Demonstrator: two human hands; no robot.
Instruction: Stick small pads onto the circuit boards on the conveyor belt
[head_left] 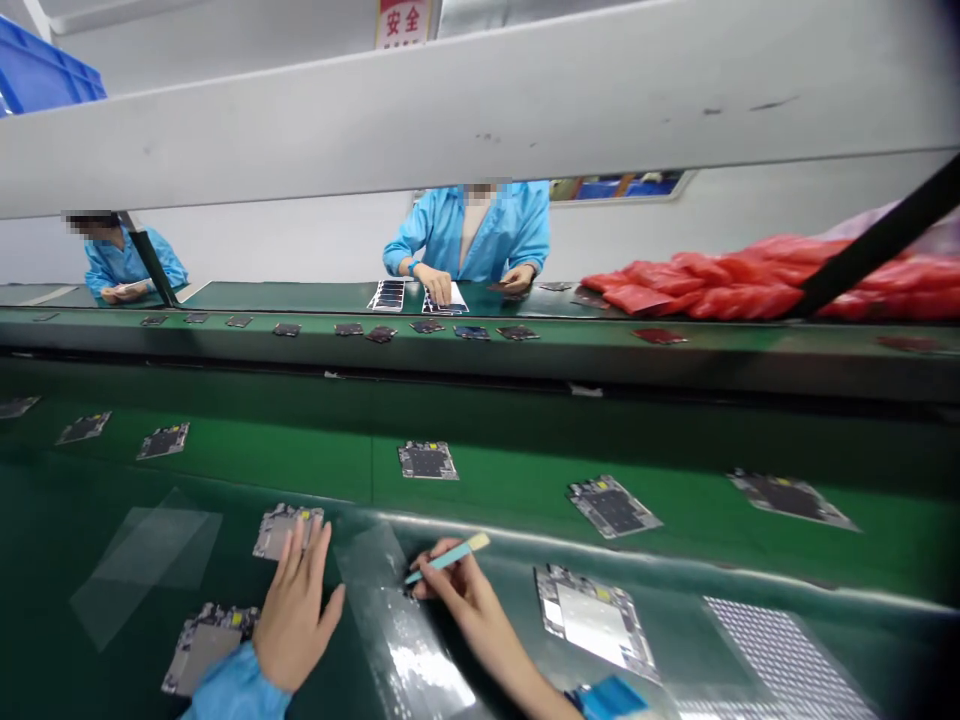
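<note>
My left hand lies with its fingers stretched out over a circuit board, fingertips on or just above its right part. Another circuit board, with a grey plate, is partly covered by my left wrist and sleeve. Between thumb and fingers, my right hand grips a slim light-blue tool with a yellow end; its dark tip points down left. That tip is over a clear plastic sheet. To the right of my right hand lies a circuit board with a shiny silver plate.
A green conveyor belt carrying several circuit boards runs across in front. A sheet of small stickers lies at the right, clear films at the left. Across the line, a co-worker handles cards near red plastic bags. Overhead spans a white beam.
</note>
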